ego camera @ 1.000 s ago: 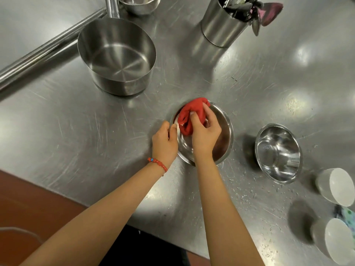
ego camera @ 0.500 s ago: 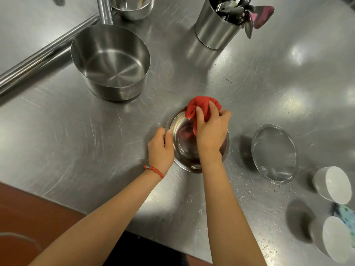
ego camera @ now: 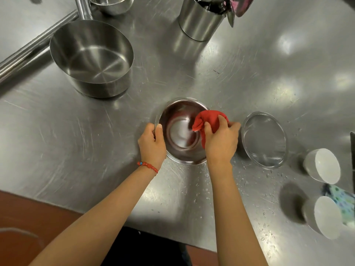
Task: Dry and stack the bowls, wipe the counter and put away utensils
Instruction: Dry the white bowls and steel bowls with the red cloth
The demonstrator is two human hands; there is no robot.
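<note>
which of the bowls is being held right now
The steel bowl at the centre: the left hand grips its rim. The other steel bowl and both white bowls stand untouched.

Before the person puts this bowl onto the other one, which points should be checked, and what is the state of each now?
1. Left hand holds the rim of the steel bowl steady: ok.
2. Right hand has a firm grip on the red cloth, which lies against the bowl's right wall: ok.
3. Bowl inside fully dry: cannot tell, the metal only shines.
4. Second steel bowl stands apart on the right, free to stack into: ok.
5. Second bowl dry: cannot tell.
6. Counter dry near the bowls: not ok, droplets lie in front of them.
</note>
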